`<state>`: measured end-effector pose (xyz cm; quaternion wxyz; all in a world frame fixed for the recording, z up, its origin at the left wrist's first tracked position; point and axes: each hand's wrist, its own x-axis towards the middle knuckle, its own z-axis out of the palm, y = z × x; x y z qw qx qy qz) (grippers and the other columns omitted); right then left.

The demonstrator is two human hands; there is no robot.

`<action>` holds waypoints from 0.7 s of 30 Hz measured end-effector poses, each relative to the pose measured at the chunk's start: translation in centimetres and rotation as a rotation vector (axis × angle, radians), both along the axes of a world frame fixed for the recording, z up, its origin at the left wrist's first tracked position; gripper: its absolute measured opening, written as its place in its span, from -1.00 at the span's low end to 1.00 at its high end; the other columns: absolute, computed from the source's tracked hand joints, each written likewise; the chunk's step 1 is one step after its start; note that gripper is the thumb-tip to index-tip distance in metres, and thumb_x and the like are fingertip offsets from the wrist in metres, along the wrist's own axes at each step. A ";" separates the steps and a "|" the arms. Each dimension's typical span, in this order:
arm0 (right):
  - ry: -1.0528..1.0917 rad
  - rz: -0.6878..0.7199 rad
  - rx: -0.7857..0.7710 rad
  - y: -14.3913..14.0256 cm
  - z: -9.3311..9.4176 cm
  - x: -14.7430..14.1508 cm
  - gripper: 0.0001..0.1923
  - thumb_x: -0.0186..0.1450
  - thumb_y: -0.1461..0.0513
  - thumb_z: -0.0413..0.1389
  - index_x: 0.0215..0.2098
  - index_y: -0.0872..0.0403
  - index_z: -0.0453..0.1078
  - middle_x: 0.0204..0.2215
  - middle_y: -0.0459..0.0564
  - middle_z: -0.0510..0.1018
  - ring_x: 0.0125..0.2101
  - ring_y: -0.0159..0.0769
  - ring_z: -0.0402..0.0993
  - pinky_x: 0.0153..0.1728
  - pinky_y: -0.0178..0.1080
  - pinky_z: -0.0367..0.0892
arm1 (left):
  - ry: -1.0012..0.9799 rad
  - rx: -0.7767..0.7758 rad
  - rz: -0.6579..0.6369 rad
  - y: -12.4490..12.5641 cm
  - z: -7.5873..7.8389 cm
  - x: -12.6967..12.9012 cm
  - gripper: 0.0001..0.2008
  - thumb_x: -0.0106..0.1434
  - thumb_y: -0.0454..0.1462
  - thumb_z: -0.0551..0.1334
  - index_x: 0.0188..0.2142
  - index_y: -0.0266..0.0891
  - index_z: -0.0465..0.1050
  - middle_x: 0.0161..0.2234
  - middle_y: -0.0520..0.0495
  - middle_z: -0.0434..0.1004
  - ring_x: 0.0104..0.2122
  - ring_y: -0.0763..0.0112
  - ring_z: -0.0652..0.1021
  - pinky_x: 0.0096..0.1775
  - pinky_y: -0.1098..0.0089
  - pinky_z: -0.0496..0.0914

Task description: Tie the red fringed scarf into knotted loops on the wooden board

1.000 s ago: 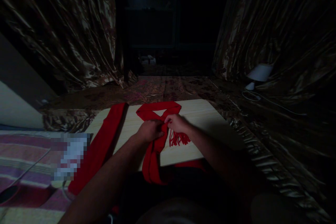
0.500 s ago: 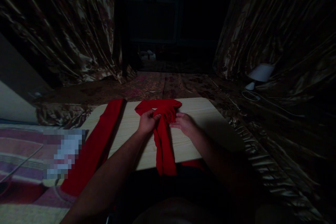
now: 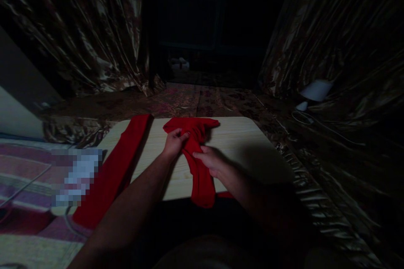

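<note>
A long red strip of soft cloth (image 3: 202, 176) lies across the wooden board (image 3: 240, 134), gathered at its far part, with one tail running toward me over the near edge. My left hand (image 3: 174, 142) is closed on the gathered part, thumb on top. Lower down, my right hand (image 3: 211, 159) grips the tail from the right side, thumb over the cloth and fingers partly hidden. To the left, a second red strip (image 3: 121, 164) lies flat and slanting along the board, untouched. The dim light hides what kind of garment the cloth is.
Left of the board is a striped bedspread (image 3: 28, 176) with a pale cable and a blurred-out patch (image 3: 77, 176). A small white lamp (image 3: 317, 90) with a cord (image 3: 337, 132) is at the right. Patterned curtains (image 3: 104, 38) hang behind.
My right hand has moved from the gathered folds down and left onto the tail, and has closed on it. The folds at its former spot have collapsed. My left hand still holds the gathered part.
</note>
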<state>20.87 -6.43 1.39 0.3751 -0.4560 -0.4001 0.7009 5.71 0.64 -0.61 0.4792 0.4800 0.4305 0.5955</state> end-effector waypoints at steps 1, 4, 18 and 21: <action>-0.010 0.004 0.002 0.1 0.1 0.3 -0.77 0.20 0.23 0.24 -0.16 0.09 0.46 -0.49 -0.11 0.59 -0.53 -0.32 0.51 -0.38 -0.22 0.46 | -0.012 -0.009 -0.007 0.1 0.0 -0.1 -0.65 -0.05 -0.08 0.45 -0.44 -0.26 0.44 -0.52 0.07 0.48 -0.56 0.49 0.41 -0.44 0.44 0.31; -0.136 0.093 0.084 1.0 0.9 1.9 -0.76 0.17 0.20 0.28 -0.20 0.11 0.52 -0.45 -0.07 0.62 -0.48 -0.31 0.53 -0.35 -0.25 0.45 | -0.054 -0.024 -0.037 0.2 -0.3 -0.4 -0.63 -0.07 -0.08 0.48 -0.43 -0.27 0.45 -0.51 0.04 0.51 -0.55 0.46 0.44 -0.43 0.42 0.34; -1.674 0.205 0.848 8.8 4.4 5.3 -0.70 0.35 0.23 0.07 0.00 0.14 0.48 -0.13 0.28 0.63 -0.11 0.00 0.57 -0.07 -0.10 0.37 | 0.077 0.124 -0.100 -0.1 0.1 -0.2 -0.60 0.01 -0.05 0.45 -0.26 -0.27 0.51 -0.28 -0.06 0.62 -0.30 0.33 0.55 -0.13 0.33 0.41; -1.638 0.213 0.856 9.1 3.5 6.0 -0.66 0.35 0.27 0.04 0.07 0.11 0.43 -0.05 0.22 0.60 -0.06 -0.04 0.54 -0.01 -0.11 0.35 | 0.173 0.212 -0.125 -0.1 -0.2 0.0 -0.64 0.09 -0.07 0.40 -0.22 -0.27 0.51 -0.22 -0.08 0.61 -0.23 0.31 0.55 -0.05 0.32 0.39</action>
